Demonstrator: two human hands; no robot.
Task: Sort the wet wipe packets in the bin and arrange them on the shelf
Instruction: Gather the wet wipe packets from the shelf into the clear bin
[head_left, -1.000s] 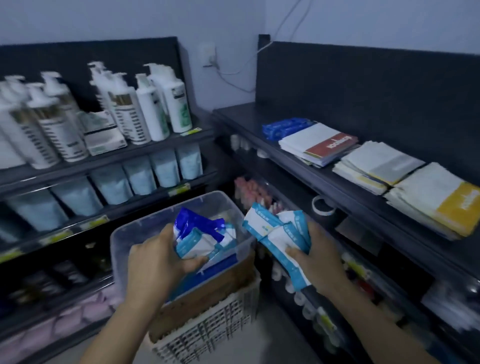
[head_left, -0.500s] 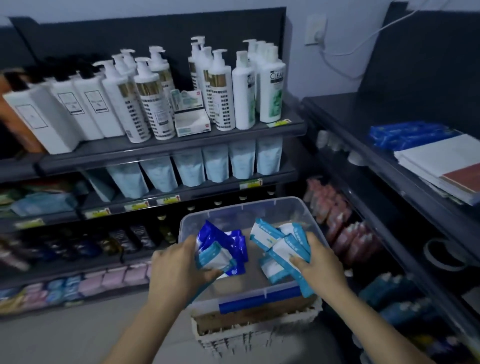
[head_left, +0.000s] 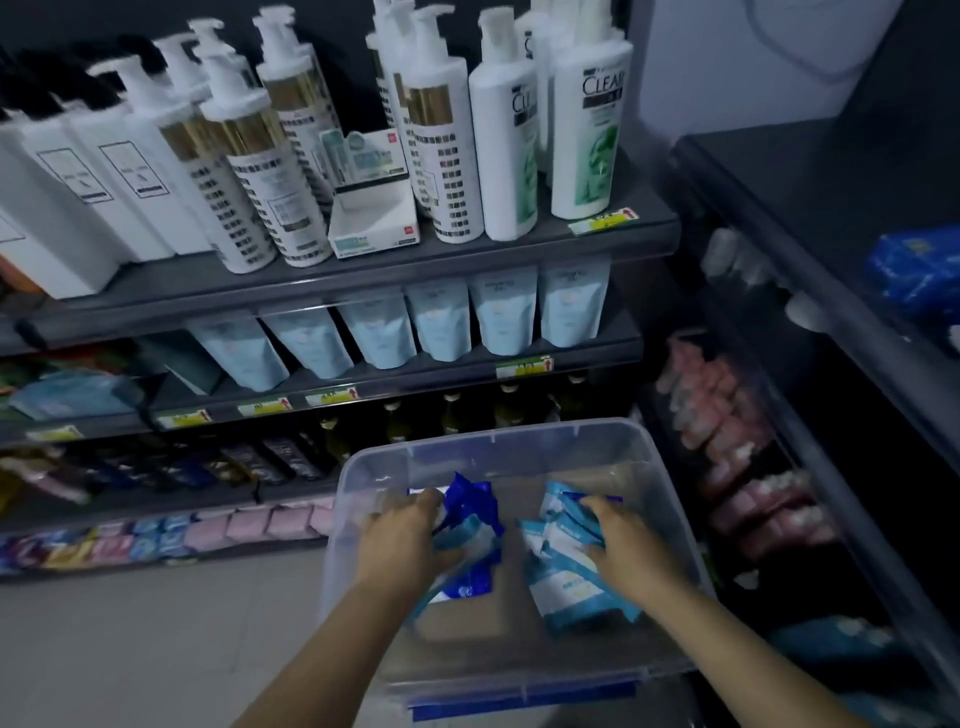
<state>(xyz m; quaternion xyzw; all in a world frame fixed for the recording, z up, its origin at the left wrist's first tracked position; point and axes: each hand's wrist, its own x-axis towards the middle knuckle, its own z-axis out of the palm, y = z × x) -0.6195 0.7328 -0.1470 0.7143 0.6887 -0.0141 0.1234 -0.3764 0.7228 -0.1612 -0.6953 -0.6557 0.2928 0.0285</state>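
Head view: inside clear plastic bin, left hand with fingers curled round dark blue wet wipe packets, right hand likewise gripping light blue wet wipe packets.

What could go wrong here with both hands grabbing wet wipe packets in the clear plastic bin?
The left hand grips dark blue packets together with light blue ones, so the two kinds may end up mixed. The right hand holds a loose fan of light blue and white packets; one could slip out when lifted over the clear plastic bin wall.
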